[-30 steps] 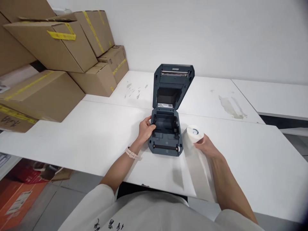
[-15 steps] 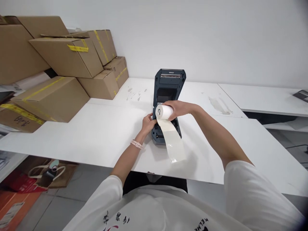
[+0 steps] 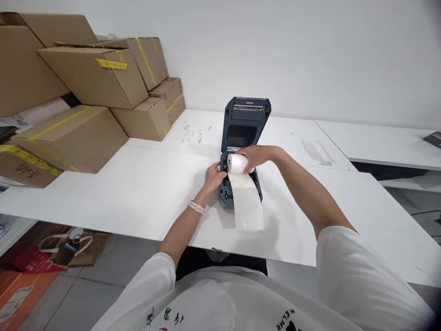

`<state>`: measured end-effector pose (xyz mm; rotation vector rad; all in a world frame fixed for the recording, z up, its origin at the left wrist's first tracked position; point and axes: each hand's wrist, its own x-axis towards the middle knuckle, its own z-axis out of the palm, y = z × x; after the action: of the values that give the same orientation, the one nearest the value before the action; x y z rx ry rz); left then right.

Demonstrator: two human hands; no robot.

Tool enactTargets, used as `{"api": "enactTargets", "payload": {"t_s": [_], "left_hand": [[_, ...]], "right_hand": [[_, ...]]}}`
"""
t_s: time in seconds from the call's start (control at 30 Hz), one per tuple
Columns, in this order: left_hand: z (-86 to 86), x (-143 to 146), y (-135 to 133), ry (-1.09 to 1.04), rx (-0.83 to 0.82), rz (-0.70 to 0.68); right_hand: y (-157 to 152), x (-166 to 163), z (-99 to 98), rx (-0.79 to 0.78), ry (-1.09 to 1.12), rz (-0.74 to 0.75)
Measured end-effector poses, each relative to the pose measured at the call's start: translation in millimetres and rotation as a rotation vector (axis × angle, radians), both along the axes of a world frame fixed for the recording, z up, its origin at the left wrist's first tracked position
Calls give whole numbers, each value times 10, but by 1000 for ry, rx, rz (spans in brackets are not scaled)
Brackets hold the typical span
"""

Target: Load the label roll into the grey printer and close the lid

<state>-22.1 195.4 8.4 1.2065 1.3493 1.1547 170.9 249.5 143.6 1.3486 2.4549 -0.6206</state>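
Note:
A dark label printer [image 3: 246,117] stands on the white table with its lid tipped back. My right hand [image 3: 257,156] grips a roll of white labels [image 3: 237,163] from its right side, holding it at the printer's bay. From the roll a loose strip of labels [image 3: 248,209] hangs forward over the printer's front edge onto the table. My left hand [image 3: 214,177] holds the left rim of the printer, its thumb reaching inside beside the roll. The printer's right inner side is hidden behind my right hand and the strip.
Cardboard boxes [image 3: 93,76] with yellow tape are stacked on the left of the white table [image 3: 165,184]. At the far right lies a dark object [image 3: 433,139]. Below on the left, a paper bag [image 3: 91,248] stands on the floor.
The label roll in my right hand has gone lower and slightly right, into the printer's bay. Its strip now hangs straighter. My left hand stays at the printer's left rim.

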Motion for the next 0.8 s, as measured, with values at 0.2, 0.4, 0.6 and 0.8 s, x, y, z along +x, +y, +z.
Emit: {"api": "enactTargets", "payload": {"t_s": [0.2, 0.4, 0.6, 0.8], "left_hand": [[59, -1, -29, -19, -9, -12], [51, -1, -18, -42, -10, -8], [84, -5, -37, -38, -16, -15], [79, -15, -29, -22, -22, -32]], "right_hand": [[-46, -8, -259, 5, 32, 55], [-99, 49, -380, 46, 160, 46], [-285, 30, -306, 376, 505, -61], [-8, 291, 196, 780, 858, -416]]}}
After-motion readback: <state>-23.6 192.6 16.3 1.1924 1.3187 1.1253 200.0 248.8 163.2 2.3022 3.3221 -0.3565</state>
